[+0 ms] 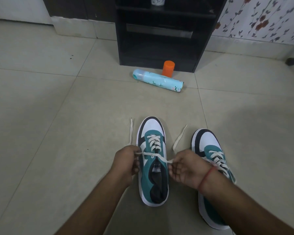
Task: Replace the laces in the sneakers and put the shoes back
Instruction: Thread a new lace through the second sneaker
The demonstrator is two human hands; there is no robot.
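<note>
While the left hand (126, 160) pinches one run of the cream lace (153, 156) beside the teal sneaker (153, 167) on the floor (58, 107), its grip is clenched on that strand. Crossed in a first knot over the tongue, the lace looks soft, flat and light; it is best held near the knot. The right hand (183, 168) pinches the other strand. A second, laced sneaker (210, 150) stands just beside, right.

Dim, soft indoor light; faint shadows, slight blur, wide-angle bending at edges.
</note>
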